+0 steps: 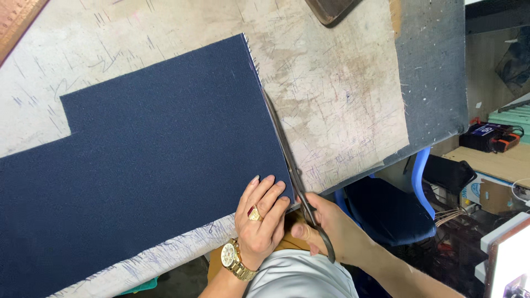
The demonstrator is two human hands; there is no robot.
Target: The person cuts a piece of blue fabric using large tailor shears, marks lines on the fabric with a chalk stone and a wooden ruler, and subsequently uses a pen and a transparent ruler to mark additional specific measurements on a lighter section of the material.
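A large piece of dark navy fabric (160, 160) lies flat on a worn, scratched cutting table (342, 94). My left hand (260, 218), with a ring and a gold watch, presses down on the fabric's near right corner. My right hand (331, 226) grips the handles of long dark scissors (287, 160). Their blades lie along the fabric's right edge, pointing away from me. A thin frayed strip shows along that edge near the far corner.
A dark iron-like object (331, 8) sits at the table's far edge. A grey padded section (433, 72) covers the table's right end. Below the table stand a blue chair (386, 207), cardboard boxes (491, 187) and a black device (488, 135).
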